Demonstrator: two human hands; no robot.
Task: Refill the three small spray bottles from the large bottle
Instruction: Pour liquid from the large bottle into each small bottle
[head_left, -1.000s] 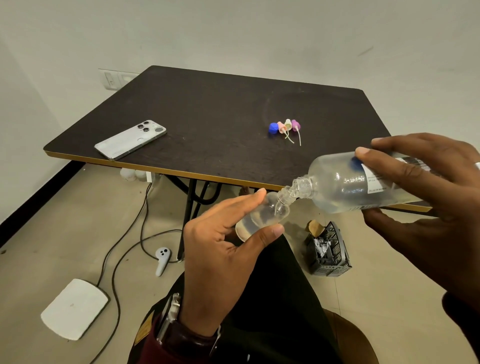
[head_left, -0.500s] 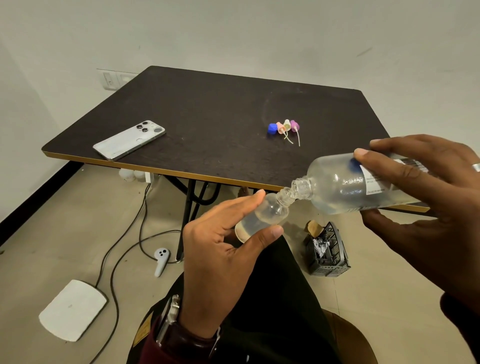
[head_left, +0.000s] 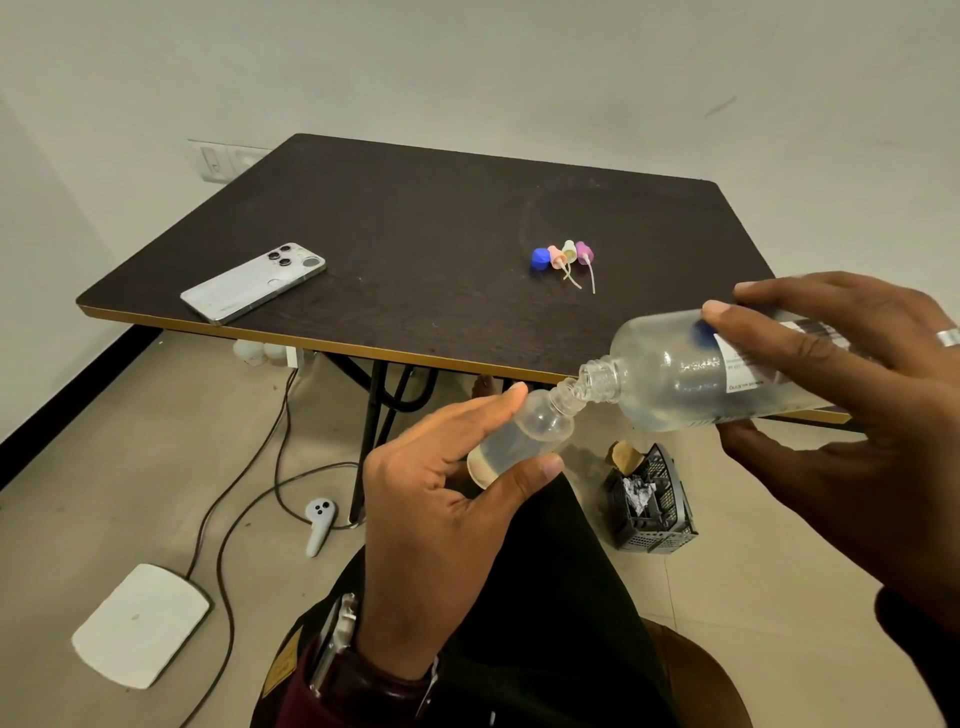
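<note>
My left hand (head_left: 441, 525) grips a small clear bottle (head_left: 524, 434), tilted with its open neck up and to the right; some clear liquid sits in its lower part. My right hand (head_left: 852, 410) holds the large clear bottle (head_left: 675, 379) nearly on its side, its open mouth touching the small bottle's neck. Both bottles are in front of the table's near edge, above my lap. On the dark table (head_left: 415, 234) lie a blue cap (head_left: 540, 258) and three spray tops (head_left: 571, 254), pink, cream and purple, with thin tubes. Other small bottles are not in view.
A white phone (head_left: 253, 282) lies face down at the table's left front. On the floor are a black basket (head_left: 652, 501) with crumpled paper, a white controller (head_left: 318, 525), a white pad (head_left: 140, 623) and cables (head_left: 234, 499).
Both hands and bottles hold almost the same pose, shifted only slightly. The mouths stay together.
</note>
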